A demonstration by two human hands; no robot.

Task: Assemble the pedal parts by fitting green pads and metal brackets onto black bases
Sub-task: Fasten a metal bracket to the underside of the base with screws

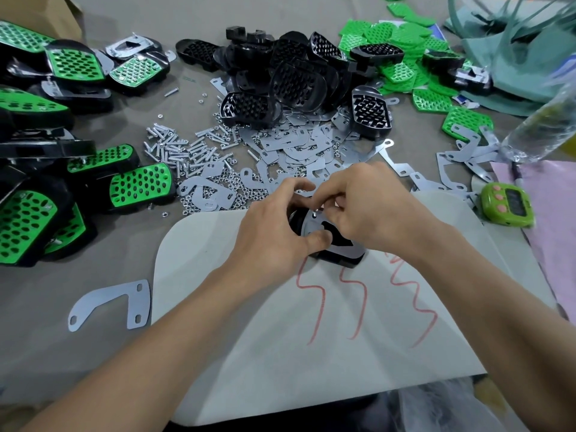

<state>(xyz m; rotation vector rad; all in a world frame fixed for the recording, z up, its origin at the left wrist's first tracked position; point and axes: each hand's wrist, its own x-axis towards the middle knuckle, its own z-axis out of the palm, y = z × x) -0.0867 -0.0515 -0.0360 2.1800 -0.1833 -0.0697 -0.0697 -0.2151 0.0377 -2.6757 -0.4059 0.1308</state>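
A black pedal base [341,259] lies upside down on the white mat [237,332], with a metal bracket [346,249] laid on its back. My left hand [274,232] grips the base, its thumb pressing on the bracket. My right hand [371,204] pinches a small screw or nut [315,212] at a hole in the bracket. Loose black bases [293,76] are heaped at the back centre. Green pads [402,42] lie at the back right.
Finished green-and-black pedals [78,185] are stacked along the left. Screws [174,148], nuts and flat brackets [299,148] are strewn just beyond my hands. One bracket [109,302] lies alone at the left of the mat. A green timer [506,205] and a plastic bottle [542,126] sit at the right.
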